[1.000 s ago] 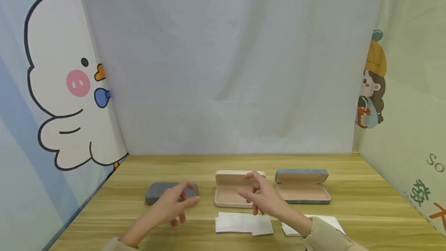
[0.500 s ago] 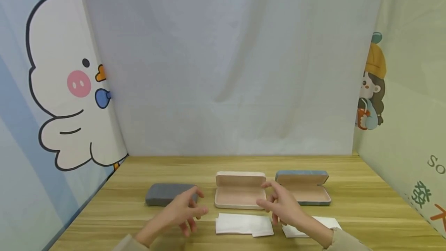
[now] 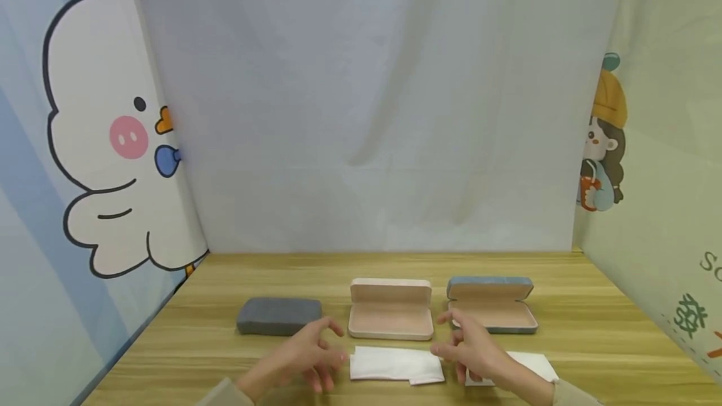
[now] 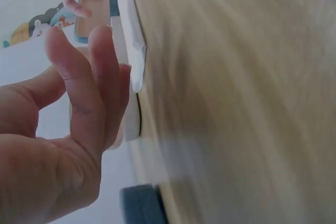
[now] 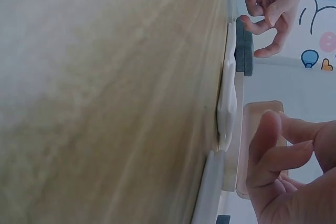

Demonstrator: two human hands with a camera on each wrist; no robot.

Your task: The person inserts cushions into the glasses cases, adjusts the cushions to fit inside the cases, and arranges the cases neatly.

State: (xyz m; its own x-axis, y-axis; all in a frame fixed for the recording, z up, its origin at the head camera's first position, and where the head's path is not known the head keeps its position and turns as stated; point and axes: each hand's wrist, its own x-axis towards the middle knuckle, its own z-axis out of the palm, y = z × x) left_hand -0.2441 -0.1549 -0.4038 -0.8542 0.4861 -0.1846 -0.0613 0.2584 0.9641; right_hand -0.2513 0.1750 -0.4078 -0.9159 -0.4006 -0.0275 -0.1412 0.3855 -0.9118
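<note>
My left hand (image 3: 307, 353) hovers over the table in front of a closed grey glasses case (image 3: 273, 315), its fingers loosely bent with nothing between them. To its right lies a folded white cloth (image 3: 389, 365), just in front of an open cream glasses case (image 3: 390, 324) with a pale pink lining. My right hand (image 3: 474, 349) is likewise relaxed and holds nothing. It overlaps a second white cloth (image 3: 536, 365) and the near left corner of an open blue glasses case (image 3: 493, 312). In the left wrist view, the fingers (image 4: 84, 82) are spread apart from the thumb.
The wood-grain table (image 3: 598, 331) carries the three cases in a row, the cloths nearer the person. A pale curtain (image 3: 366, 111) hangs behind its far edge. Printed cloth walls flank it, with a white cartoon duck (image 3: 107, 111) at left.
Both hands have drifted right and nearer the person, uncovering the grey case and the cream case. The cases and cloths stay in place on the table.
</note>
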